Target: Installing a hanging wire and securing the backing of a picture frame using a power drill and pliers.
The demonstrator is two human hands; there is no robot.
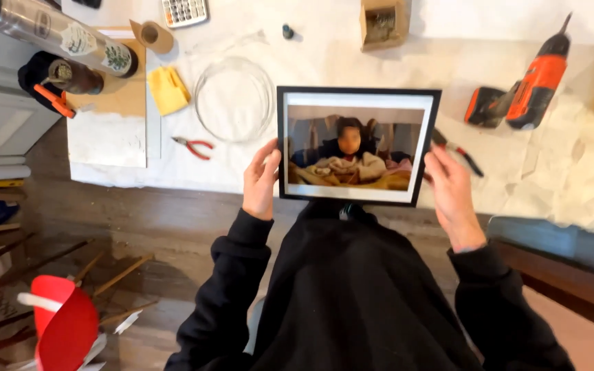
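I hold a black-framed photograph upright in front of me, over the near edge of a white-covered table. My left hand grips the frame's left side, thumb on the front. My right hand grips the right side the same way. The picture shows a person sitting among blankets. My black sleeves and lap fill the bottom of the view.
On the table lie an orange cordless drill, red-handled pliers, a second pair of pliers behind the frame, a clear glass disc, a yellow cloth, a calculator and a small cardboard box. Wooden sticks and a red object lie on the floor at left.
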